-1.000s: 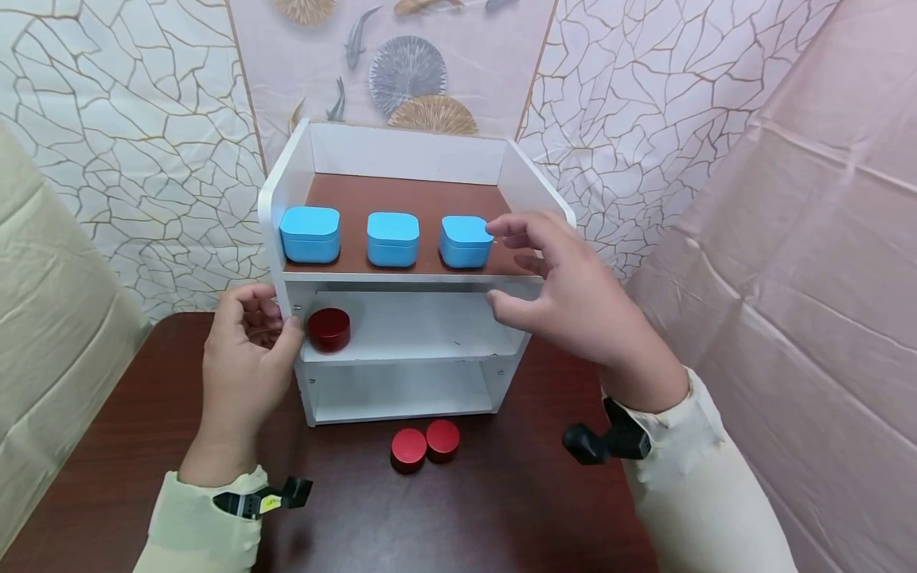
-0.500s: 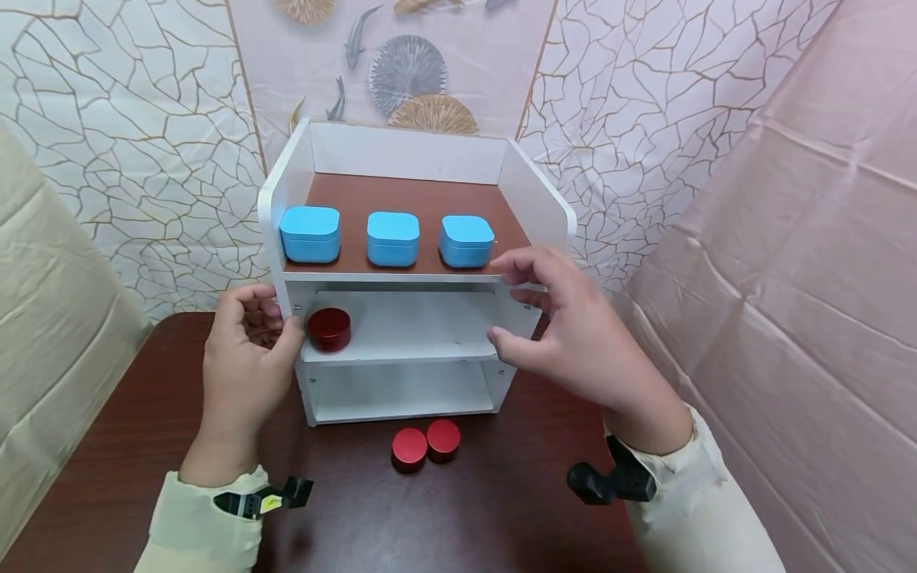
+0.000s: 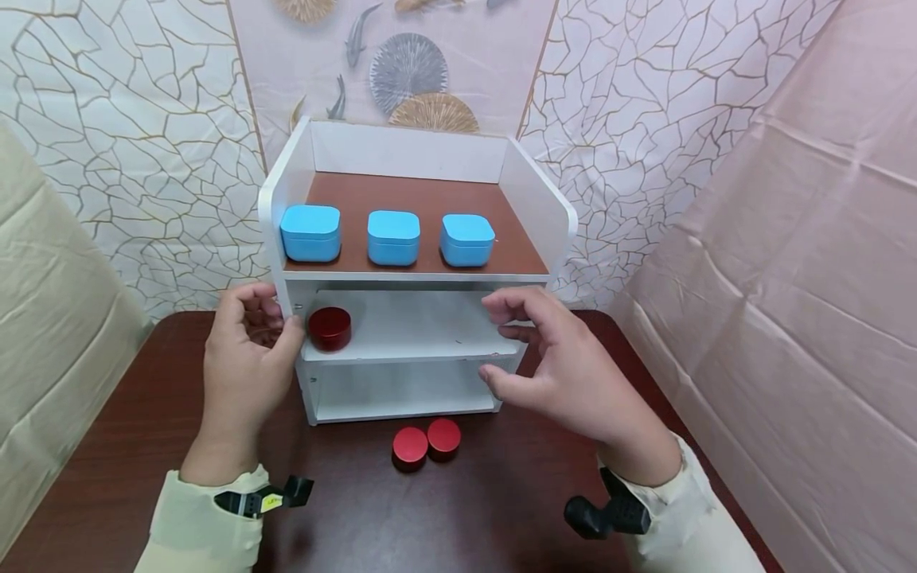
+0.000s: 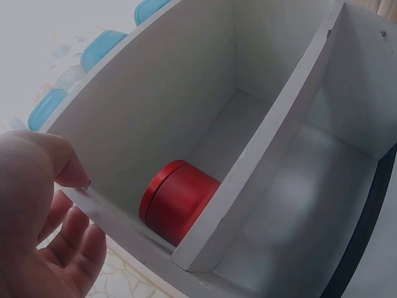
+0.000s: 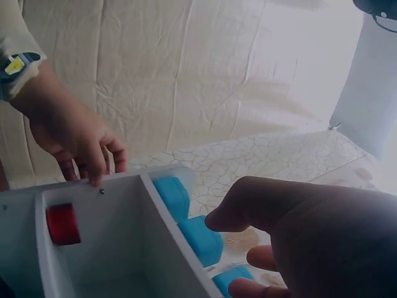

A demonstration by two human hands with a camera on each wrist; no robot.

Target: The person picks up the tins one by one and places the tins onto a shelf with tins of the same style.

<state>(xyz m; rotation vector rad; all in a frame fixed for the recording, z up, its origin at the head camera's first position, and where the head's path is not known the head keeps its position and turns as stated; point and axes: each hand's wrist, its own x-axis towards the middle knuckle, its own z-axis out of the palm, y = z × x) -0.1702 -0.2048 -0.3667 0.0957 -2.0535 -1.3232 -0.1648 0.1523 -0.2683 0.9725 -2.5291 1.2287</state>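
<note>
My left hand (image 3: 247,350) grips the left side panel of a small white shelf (image 3: 415,358); in the left wrist view the thumb lies on the front edge, fingers on the outer side. The right hand (image 3: 566,374) is held in front of the shelf's right side, thumb and fingers apart, holding nothing. On the middle level, at the left, stands a red round tin (image 3: 329,329), also in the left wrist view (image 4: 181,202). Three blue lidded boxes, left (image 3: 311,233), middle (image 3: 393,238) and right (image 3: 467,240), stand in a row on the brown top.
Two smaller red round tins, left (image 3: 410,449) and right (image 3: 444,439), stand side by side on the dark wooden table (image 3: 458,525) before the shelf. Patterned cloth (image 3: 122,143) hangs behind, and beige cloth (image 3: 781,263) closes off the right.
My right hand has come down from beside the right blue box to the height of the middle and lower levels. The left hand keeps its place on the panel; boxes and tins stay put.
</note>
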